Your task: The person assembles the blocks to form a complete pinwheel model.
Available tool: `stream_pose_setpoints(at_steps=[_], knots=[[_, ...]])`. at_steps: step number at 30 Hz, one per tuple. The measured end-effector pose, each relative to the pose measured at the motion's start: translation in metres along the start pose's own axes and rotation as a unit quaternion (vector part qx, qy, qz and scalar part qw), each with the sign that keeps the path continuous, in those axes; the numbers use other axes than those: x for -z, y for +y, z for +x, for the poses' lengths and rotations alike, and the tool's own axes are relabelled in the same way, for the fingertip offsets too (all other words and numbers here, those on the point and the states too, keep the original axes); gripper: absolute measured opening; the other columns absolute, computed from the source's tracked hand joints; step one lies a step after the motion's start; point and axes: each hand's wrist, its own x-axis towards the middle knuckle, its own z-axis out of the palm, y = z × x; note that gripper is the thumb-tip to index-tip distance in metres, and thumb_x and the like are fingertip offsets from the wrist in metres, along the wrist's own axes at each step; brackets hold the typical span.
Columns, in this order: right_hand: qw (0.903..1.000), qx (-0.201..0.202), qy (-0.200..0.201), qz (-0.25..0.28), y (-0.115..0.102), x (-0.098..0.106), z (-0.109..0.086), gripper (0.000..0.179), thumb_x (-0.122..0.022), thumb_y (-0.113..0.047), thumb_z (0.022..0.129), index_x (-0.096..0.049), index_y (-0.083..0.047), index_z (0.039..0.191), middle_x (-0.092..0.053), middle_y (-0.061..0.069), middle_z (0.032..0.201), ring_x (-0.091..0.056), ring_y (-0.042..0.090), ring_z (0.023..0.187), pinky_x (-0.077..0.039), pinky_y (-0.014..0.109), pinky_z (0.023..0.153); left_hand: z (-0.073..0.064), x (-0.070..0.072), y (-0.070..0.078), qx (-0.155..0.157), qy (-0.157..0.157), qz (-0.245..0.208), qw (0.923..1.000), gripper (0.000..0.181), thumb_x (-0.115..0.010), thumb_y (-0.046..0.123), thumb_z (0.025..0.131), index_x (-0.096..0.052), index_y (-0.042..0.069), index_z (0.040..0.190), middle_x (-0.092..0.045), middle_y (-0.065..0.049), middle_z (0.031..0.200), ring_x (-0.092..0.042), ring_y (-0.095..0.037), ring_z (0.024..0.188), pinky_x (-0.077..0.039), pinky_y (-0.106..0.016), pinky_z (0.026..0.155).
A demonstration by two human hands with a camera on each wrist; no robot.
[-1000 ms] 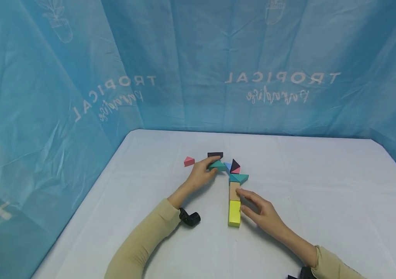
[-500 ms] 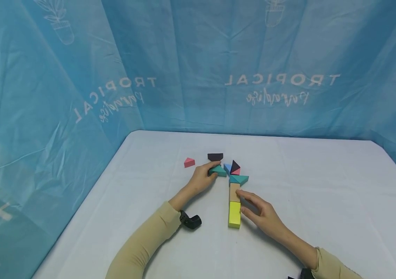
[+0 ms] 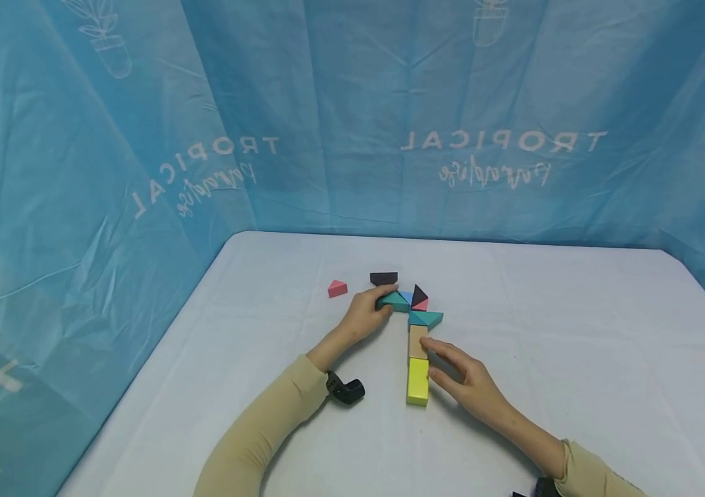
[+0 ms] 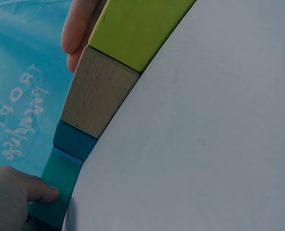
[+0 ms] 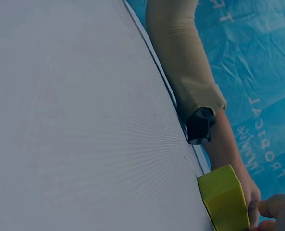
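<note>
My left hand pinches a green triangular block between thumb and fingers, its right end right at the light blue block. In the left wrist view the thumb presses the side of the green block. My right hand lies beside the row, fingertips at the natural wood block and thumb at the yellow block. Beyond the wood block come teal triangular blocks, then a black triangle and a pink one. In the right wrist view the yellow block stands by the fingers.
A black trapezoid block lies just behind the left hand. Farther left sits a loose pink triangular block. The white-covered table is backed by a blue printed curtain. Each wrist wears a black camera.
My left hand first draws the green block slightly toward me, then slides it right against the light blue block. The right hand stays in place.
</note>
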Motion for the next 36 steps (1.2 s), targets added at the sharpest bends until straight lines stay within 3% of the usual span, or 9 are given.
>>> stream_pose_setpoints(at_steps=[13, 18, 21, 24, 27, 32, 36], knots=[[0.9999, 0.001, -0.01, 0.007, 0.001, 0.001, 0.002, 0.047, -0.061, -0.009, 0.093, -0.046, -0.005, 0.138, -0.047, 0.01, 0.139, -0.039, 0.022, 0.131, -0.03, 0.021, 0.105, 0.006, -0.002, 0.003, 0.016, -0.014, -0.014, 0.9997, 0.047, -0.062, 0.005, 0.089, -0.052, 0.008, 0.135, -0.055, -0.008, 0.132, -0.048, -0.021, 0.123, -0.038, -0.035, 0.103], [1.0, 0.0, -0.006, 0.002, -0.005, 0.0, 0.003, 0.048, -0.06, -0.003, 0.091, -0.046, -0.001, 0.137, -0.047, 0.013, 0.138, -0.039, 0.028, 0.13, -0.03, 0.019, 0.104, 0.008, 0.0, 0.003, 0.011, -0.015, -0.017, 0.9997, 0.047, -0.063, 0.006, 0.089, -0.052, 0.007, 0.135, -0.057, -0.006, 0.13, -0.049, -0.019, 0.122, -0.038, -0.032, 0.102], [1.0, 0.002, -0.005, 0.002, -0.018, 0.001, 0.004, 0.047, -0.06, 0.002, 0.09, -0.046, 0.004, 0.135, -0.048, 0.019, 0.136, -0.04, 0.035, 0.128, -0.031, 0.02, 0.103, 0.011, 0.008, 0.005, -0.017, 0.013, -0.039, 0.999, 0.043, -0.062, 0.004, 0.09, -0.053, 0.004, 0.132, -0.06, -0.007, 0.125, -0.054, -0.019, 0.116, -0.043, -0.029, 0.098], [1.0, -0.001, -0.007, 0.002, -0.032, 0.003, 0.006, 0.046, -0.06, 0.004, 0.09, -0.046, 0.008, 0.133, -0.048, 0.023, 0.135, -0.04, 0.039, 0.127, -0.032, 0.023, 0.104, 0.017, 0.02, 0.009, -0.051, 0.068, -0.068, 0.994, 0.037, -0.061, 0.0, 0.09, -0.058, 0.001, 0.126, -0.063, -0.008, 0.12, -0.059, -0.017, 0.108, -0.046, -0.025, 0.092], [1.0, -0.003, -0.005, -0.002, -0.021, 0.004, 0.006, 0.046, -0.061, -0.001, 0.091, -0.047, 0.003, 0.134, -0.049, 0.017, 0.136, -0.04, 0.032, 0.129, -0.032, 0.023, 0.104, 0.021, 0.034, 0.011, -0.071, 0.118, -0.08, 0.9872, 0.032, -0.061, -0.002, 0.089, -0.061, 0.001, 0.122, -0.064, -0.009, 0.118, -0.06, -0.017, 0.106, -0.046, -0.023, 0.091], [1.0, -0.007, -0.001, -0.001, 0.002, 0.003, 0.002, 0.047, -0.063, -0.011, 0.092, -0.048, -0.007, 0.137, -0.049, 0.006, 0.138, -0.04, 0.02, 0.131, -0.03, 0.02, 0.103, 0.016, 0.05, -0.002, -0.069, 0.163, -0.078, 0.9812, 0.032, -0.061, -0.002, 0.089, -0.061, 0.0, 0.121, -0.063, -0.011, 0.118, -0.059, -0.021, 0.108, -0.045, -0.024, 0.092], [1.0, -0.001, -0.003, 0.003, 0.002, 0.004, 0.0, 0.047, -0.062, -0.01, 0.092, -0.048, -0.006, 0.137, -0.049, 0.008, 0.138, -0.04, 0.023, 0.13, -0.03, 0.019, 0.104, 0.003, 0.062, -0.014, -0.032, 0.175, -0.084, 0.9804, 0.032, -0.062, -0.002, 0.089, -0.061, -0.001, 0.121, -0.063, -0.012, 0.118, -0.059, -0.024, 0.108, -0.048, -0.028, 0.09]])
